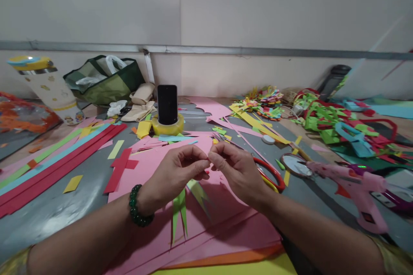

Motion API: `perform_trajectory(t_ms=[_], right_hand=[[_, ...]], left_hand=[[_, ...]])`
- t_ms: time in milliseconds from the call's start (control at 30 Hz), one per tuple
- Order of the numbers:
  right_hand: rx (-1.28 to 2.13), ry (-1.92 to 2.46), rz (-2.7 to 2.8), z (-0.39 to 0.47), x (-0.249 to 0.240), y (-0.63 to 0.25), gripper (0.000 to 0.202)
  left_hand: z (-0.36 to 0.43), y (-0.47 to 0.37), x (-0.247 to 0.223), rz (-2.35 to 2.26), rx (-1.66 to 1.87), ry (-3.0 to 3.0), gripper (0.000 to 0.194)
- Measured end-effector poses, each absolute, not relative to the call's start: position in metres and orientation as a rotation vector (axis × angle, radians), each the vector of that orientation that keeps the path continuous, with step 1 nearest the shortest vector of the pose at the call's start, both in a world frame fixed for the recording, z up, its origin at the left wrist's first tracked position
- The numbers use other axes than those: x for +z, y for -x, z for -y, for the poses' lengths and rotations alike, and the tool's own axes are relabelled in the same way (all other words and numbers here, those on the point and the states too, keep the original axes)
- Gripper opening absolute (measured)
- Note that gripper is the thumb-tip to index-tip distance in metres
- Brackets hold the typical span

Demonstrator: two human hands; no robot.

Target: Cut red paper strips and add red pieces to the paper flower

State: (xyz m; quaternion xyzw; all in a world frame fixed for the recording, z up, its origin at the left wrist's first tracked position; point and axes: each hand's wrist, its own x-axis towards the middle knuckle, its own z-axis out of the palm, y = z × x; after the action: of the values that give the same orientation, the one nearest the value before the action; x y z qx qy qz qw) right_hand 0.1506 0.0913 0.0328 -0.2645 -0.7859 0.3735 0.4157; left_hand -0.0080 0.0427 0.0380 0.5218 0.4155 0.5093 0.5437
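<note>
Both hands, left hand [176, 172] and right hand [237, 169], pinch green paper [180, 208] (points hanging toward 6 o'clock, long axis vertical).

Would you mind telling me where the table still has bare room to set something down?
Bare grey table shows between the red strips and the pink sheets, by the left hand. A narrower patch lies between the scissors and glue gun. The far right, with green and red cuttings, is crowded.

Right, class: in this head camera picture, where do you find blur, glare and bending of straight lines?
Head view: the glue gun at the right edge is smeared; the grey table shows pale glare at lower left; the wall rail bows, wide-angle distortion.
</note>
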Motion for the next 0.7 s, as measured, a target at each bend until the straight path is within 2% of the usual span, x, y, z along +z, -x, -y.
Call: perform_trajectory(t_ms=[200,467,700], right_hand=[[1.17,0.673,1.891,-0.0942,0.0335,-0.1506,0.025],[0.99,0.677,2.012,-0.0927,0.037,-0.1532,0.02],[0.86,0.685,2.014,-0.0913,0.0303,-0.1515,0.02]], left_hand=[[-0.0428,0.007,0.0399,-0.999,1.236,-1.275,0.019],[-0.042,0.0081,0.0372,-1.083,1.239,-1.447,0.014],[-0.0429,0.0057,0.0379,-1.047,1.224,-1.348,0.016]])
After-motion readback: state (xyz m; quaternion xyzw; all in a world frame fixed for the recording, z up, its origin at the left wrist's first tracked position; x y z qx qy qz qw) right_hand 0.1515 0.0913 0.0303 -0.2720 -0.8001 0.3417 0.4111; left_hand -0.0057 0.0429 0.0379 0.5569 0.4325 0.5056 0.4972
